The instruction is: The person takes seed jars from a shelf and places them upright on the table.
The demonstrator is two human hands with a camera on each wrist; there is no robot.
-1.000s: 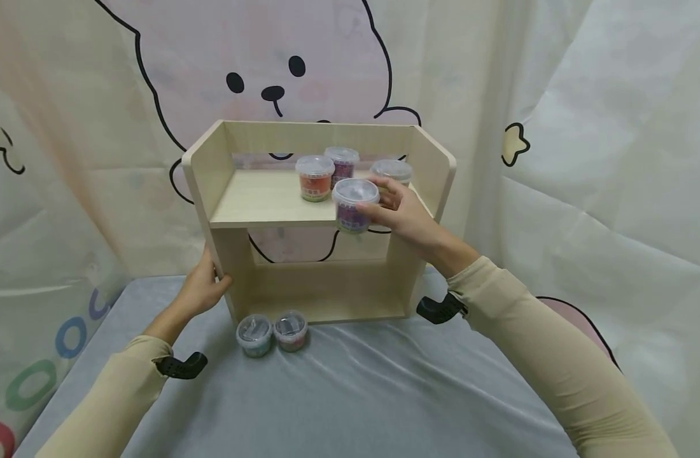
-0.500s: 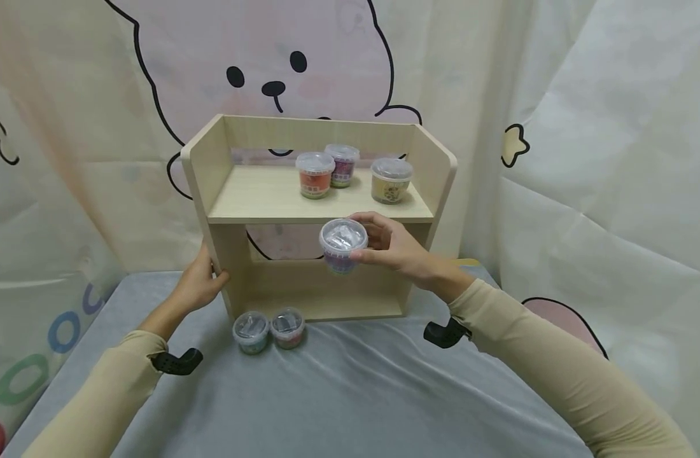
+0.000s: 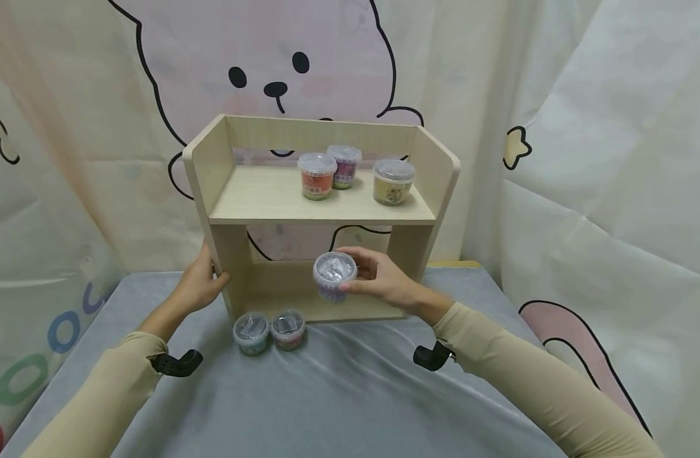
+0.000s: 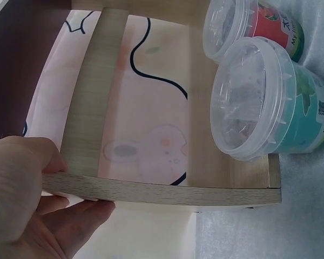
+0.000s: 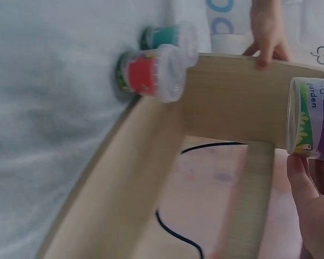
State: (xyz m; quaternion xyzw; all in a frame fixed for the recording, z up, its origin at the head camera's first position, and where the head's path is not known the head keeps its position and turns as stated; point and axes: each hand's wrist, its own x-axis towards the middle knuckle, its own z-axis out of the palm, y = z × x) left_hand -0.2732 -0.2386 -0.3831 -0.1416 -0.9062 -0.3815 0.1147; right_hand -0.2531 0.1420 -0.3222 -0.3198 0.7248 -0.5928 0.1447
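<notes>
In the head view my right hand (image 3: 384, 277) holds a purple-labelled plastic tub (image 3: 334, 277) with a clear lid, in front of the lower opening of a pale wooden shelf unit (image 3: 321, 215). Thumb and fingers pinch the tub's side, and the right wrist view shows its purple and green label. My left hand (image 3: 200, 285) grips the unit's left side panel (image 4: 162, 190), thumb on the inner face, fingers outside. Two tubs stand close together on the cloth before the unit: a teal one (image 3: 251, 333) and a red one (image 3: 288, 329).
On the upper shelf stand an orange tub (image 3: 317, 177), a purple tub (image 3: 344, 166) behind it and a yellow tub (image 3: 392, 182) to the right. Grey cloth (image 3: 327, 401) covers the table. A printed curtain (image 3: 441, 76) hangs behind the unit.
My right hand has carried the purple-labelled tub down from the upper shelf's front edge to the lower opening, slightly leftward. The left hand keeps its grip on the side panel.
</notes>
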